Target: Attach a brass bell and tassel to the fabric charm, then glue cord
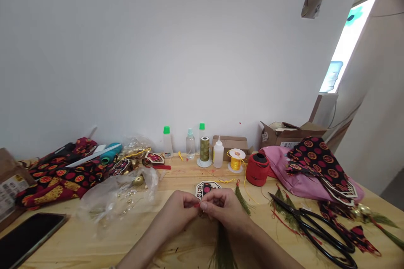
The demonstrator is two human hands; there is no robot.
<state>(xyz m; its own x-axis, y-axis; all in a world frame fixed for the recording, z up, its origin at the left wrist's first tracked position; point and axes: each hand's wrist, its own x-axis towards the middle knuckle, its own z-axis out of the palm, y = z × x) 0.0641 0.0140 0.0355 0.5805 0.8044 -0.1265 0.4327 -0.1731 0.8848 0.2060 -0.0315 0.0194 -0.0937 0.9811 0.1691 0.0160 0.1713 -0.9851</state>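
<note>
Both my hands are close together over the table's front middle, fingertips almost touching. My left hand is closed in a pinch on a thin red cord. My right hand, also pinching, meets the cord from the other side; its fingers partly hide what they hold. From beneath the right hand a green tassel hangs down toward the table's near edge. Just behind the fingertips lies a flat ornament with a pale cut-out border and dark red patterned middle, partly covered by my hands. Another green tassel with a red loop lies to the right.
Large black scissors lie at right beside more tassels. Bottles, a green thread cone, a yellow cord spool and a red cord roll stand behind. At left are a plastic bag, patterned fabric and a phone.
</note>
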